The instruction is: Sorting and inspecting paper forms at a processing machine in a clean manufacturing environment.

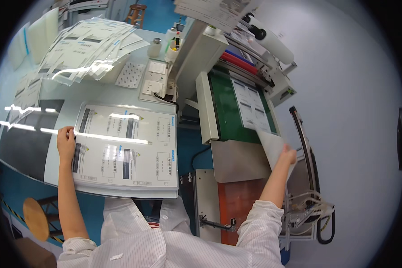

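Observation:
My left hand (66, 142) rests at the left edge of a stack of printed sheets (125, 147) on the table. Its fingers are curled in, and whatever they pinch is hidden. On the right, my right hand (288, 155) is closed on the end of a pale, thin film (271, 147). That film runs up to the near end of a printed sheet (253, 105) lying flat on the green conveyor belt (225, 105) of a roller machine. From here I cannot tell whether film and sheet are one piece.
Loose printed sheets (82, 49) are fanned across the far left of the table, near a dark mat (27, 138). Bottles (155, 47) and a power socket box (154, 85) stand beside the machine's post. A metal plate (239, 161) slopes below the belt. A wooden stool (35, 219) is lower left.

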